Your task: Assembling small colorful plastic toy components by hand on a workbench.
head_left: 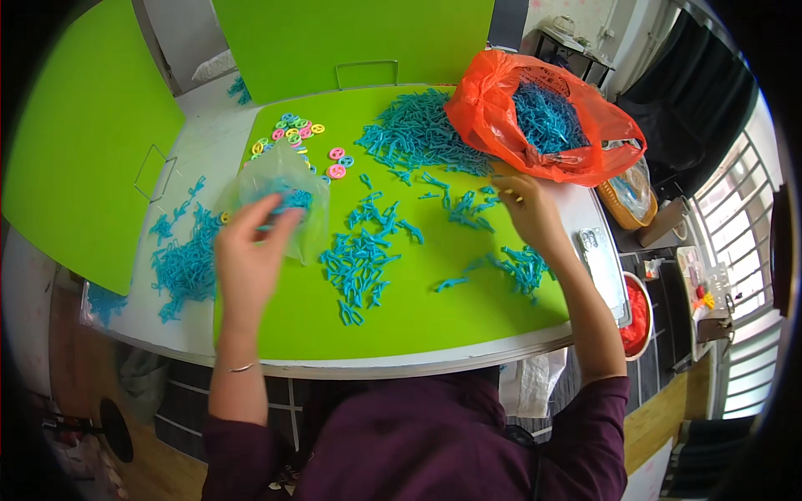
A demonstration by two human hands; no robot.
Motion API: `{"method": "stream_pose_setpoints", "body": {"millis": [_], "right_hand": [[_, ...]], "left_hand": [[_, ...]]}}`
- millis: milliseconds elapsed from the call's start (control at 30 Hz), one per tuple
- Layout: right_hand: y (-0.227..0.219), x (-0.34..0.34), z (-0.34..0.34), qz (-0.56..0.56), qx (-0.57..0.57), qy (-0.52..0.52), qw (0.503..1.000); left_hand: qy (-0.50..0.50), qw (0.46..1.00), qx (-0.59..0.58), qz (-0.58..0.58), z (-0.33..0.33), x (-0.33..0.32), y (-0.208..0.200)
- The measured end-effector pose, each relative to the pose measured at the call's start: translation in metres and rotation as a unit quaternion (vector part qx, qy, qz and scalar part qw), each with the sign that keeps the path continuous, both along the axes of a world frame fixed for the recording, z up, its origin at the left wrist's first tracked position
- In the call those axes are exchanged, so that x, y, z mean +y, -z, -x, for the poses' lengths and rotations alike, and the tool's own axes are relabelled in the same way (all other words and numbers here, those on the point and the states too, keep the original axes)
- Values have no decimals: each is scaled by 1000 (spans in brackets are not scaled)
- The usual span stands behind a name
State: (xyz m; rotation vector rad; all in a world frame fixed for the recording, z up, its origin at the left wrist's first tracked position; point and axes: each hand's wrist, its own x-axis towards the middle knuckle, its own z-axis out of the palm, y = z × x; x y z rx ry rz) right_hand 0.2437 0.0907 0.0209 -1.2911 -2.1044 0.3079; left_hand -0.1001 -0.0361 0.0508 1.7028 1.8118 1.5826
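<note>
My left hand [253, 235] is closed on small blue plastic pieces, its fingertips together over a translucent plastic bag [311, 230]. More blue pieces [295, 199] show at the bag, by the fingertips. My right hand [528, 207] hangs near the front of a red plastic bag [547, 169], fingers curled together; what they hold, if anything, is too small to make out. Just left of it lies a small cluster of blue pieces [468, 209]. Between the hands a loose group of blue pieces [361, 263] is spread on the green board [401, 330].
A large heap of blue pieces [422, 129] lies at the back beside the red bag. Colourful round plastic discs [337, 171] sit behind the translucent bag. Another blue pile [188, 263] is at the left, and a phone [597, 255] lies at the right edge. Green panels [351, 42] stand behind.
</note>
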Motion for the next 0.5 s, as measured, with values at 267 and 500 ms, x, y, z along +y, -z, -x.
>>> {"method": "stream_pose_setpoints", "body": {"millis": [267, 500], "right_hand": [[10, 18, -21, 91, 33, 54, 994], [-11, -63, 39, 442, 290, -149, 836]], "left_hand": [[-290, 895, 337, 26, 82, -51, 27], [190, 978, -66, 60, -79, -10, 24]]}}
